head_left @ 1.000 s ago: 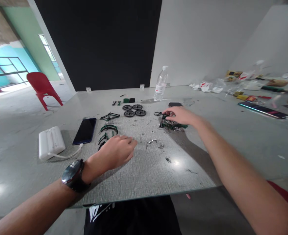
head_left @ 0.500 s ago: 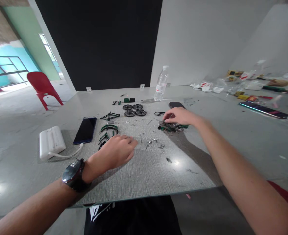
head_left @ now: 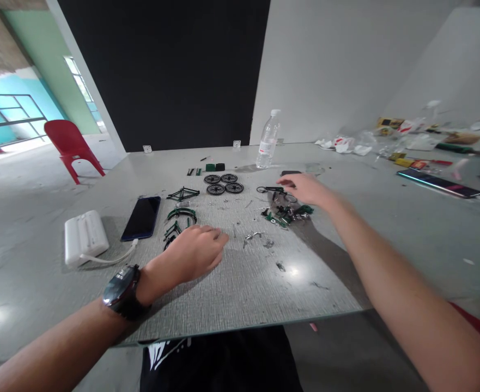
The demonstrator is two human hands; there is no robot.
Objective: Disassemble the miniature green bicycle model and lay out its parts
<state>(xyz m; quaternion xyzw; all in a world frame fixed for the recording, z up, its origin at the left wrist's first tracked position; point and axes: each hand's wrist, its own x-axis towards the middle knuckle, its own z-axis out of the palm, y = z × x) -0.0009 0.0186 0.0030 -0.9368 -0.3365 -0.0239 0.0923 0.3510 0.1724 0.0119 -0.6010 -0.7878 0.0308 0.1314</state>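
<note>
The tabletop (head_left: 240, 294) was grey, finely streaked in lighter and darker tones. The four wheels (head_left: 234, 188) were black, the thin frame (head_left: 183, 193) dark green, and the curved strips (head_left: 181, 210) green too. The heap of small parts (head_left: 285, 214) mixed green, black and silver — the loose bits (head_left: 253, 236) in front of it were silver. Of two small blocks (head_left: 210, 167), one was green, the other black. The power bank (head_left: 85, 238) was white, the phone (head_left: 141, 218) beside it black with a blue edge. The bottle (head_left: 268, 139) was clear — white cap (head_left: 275, 112), red on its label (head_left: 266, 147). The panel (head_left: 162, 71) was black, the chair (head_left: 70, 141) red.
</note>
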